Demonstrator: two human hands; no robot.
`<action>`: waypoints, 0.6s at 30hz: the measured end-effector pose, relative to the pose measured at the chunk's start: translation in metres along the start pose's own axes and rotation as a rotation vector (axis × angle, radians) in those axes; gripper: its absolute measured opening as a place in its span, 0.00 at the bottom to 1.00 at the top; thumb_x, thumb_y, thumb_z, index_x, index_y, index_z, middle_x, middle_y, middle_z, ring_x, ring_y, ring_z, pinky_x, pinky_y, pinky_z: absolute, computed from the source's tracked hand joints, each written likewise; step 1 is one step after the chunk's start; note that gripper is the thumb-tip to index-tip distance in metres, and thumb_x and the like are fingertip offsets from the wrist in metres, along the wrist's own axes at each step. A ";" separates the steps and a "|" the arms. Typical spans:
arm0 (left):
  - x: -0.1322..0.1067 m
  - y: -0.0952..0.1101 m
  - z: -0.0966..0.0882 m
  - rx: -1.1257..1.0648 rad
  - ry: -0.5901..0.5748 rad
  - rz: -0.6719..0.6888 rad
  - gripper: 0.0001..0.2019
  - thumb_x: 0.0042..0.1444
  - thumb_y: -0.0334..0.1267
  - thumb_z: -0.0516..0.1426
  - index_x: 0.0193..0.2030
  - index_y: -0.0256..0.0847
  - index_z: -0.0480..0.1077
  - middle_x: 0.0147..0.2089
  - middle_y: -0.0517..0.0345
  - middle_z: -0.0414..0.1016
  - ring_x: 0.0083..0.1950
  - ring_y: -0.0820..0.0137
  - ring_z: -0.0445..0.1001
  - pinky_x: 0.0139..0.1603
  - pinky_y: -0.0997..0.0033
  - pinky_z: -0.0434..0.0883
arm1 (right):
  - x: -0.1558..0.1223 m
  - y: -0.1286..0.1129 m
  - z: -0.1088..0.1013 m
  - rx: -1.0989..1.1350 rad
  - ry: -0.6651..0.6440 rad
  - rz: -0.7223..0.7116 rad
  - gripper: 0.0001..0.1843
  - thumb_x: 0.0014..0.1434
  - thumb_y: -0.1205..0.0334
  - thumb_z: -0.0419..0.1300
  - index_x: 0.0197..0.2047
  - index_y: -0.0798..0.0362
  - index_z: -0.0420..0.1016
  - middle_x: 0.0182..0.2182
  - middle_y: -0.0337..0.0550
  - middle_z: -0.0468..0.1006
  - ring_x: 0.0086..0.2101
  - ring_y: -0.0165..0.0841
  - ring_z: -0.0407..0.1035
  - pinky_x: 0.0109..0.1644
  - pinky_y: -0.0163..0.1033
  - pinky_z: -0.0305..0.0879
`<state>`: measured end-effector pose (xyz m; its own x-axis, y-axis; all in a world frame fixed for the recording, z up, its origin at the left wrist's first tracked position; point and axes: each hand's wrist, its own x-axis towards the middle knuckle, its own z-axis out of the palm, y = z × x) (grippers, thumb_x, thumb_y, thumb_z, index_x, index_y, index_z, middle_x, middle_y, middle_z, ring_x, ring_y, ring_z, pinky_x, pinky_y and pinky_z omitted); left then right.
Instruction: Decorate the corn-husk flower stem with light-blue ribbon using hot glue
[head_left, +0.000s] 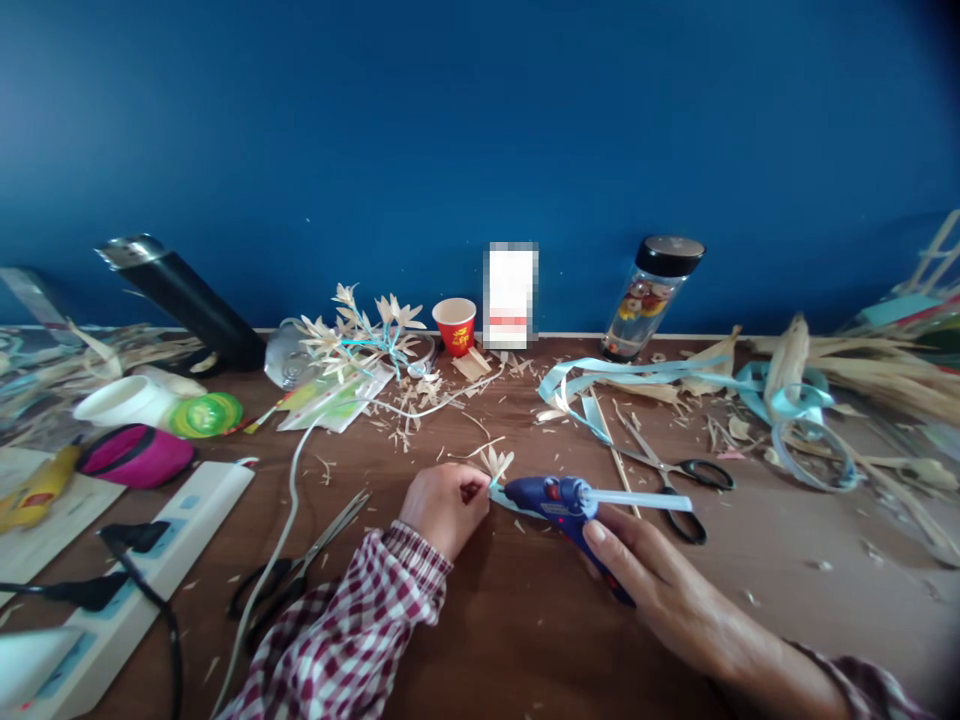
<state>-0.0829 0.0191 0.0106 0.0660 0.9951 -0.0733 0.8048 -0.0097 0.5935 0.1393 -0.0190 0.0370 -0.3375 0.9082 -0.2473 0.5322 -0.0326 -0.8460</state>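
Observation:
My right hand is wrapped round the handle of a blue hot glue gun, with a clear glue stick poking out of its back. The gun's nozzle points left, right by the fingers of my left hand. Those fingers are pinched on a small pale flower made of husk-like strips, its petals upward. A strip of light blue ribbon runs from the flower under the gun. Whether the nozzle touches the flower I cannot tell.
Scissors lie left of my left arm, another pair on the right. A white cord crosses near a power strip. Behind stand finished-looking flowers, a red paper cup, a glass bottle and blue ribbon.

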 end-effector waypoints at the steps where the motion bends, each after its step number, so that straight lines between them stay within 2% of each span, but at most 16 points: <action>1: 0.000 0.000 -0.001 -0.001 -0.004 0.001 0.09 0.49 0.36 0.55 0.27 0.45 0.78 0.29 0.60 0.80 0.29 0.71 0.74 0.32 0.74 0.67 | 0.000 0.000 0.000 0.006 0.002 0.000 0.20 0.64 0.48 0.44 0.32 0.51 0.69 0.26 0.40 0.71 0.28 0.32 0.65 0.32 0.35 0.65; 9: -0.001 -0.004 0.003 -0.047 -0.008 -0.043 0.08 0.46 0.36 0.56 0.32 0.42 0.77 0.29 0.59 0.79 0.28 0.71 0.75 0.32 0.73 0.69 | 0.003 -0.002 0.001 0.023 -0.005 0.030 0.20 0.63 0.47 0.44 0.30 0.51 0.66 0.25 0.38 0.69 0.28 0.32 0.64 0.32 0.35 0.64; 18: -0.002 -0.001 0.004 -0.059 0.003 -0.075 0.05 0.46 0.34 0.56 0.28 0.41 0.74 0.25 0.60 0.78 0.26 0.72 0.74 0.31 0.74 0.69 | 0.000 0.000 0.002 0.038 -0.021 0.038 0.19 0.64 0.48 0.44 0.32 0.51 0.66 0.25 0.37 0.68 0.27 0.30 0.63 0.32 0.34 0.62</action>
<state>-0.0814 0.0172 0.0064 0.0053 0.9931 -0.1169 0.7712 0.0703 0.6327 0.1380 -0.0201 0.0358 -0.3346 0.8969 -0.2891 0.5150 -0.0829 -0.8532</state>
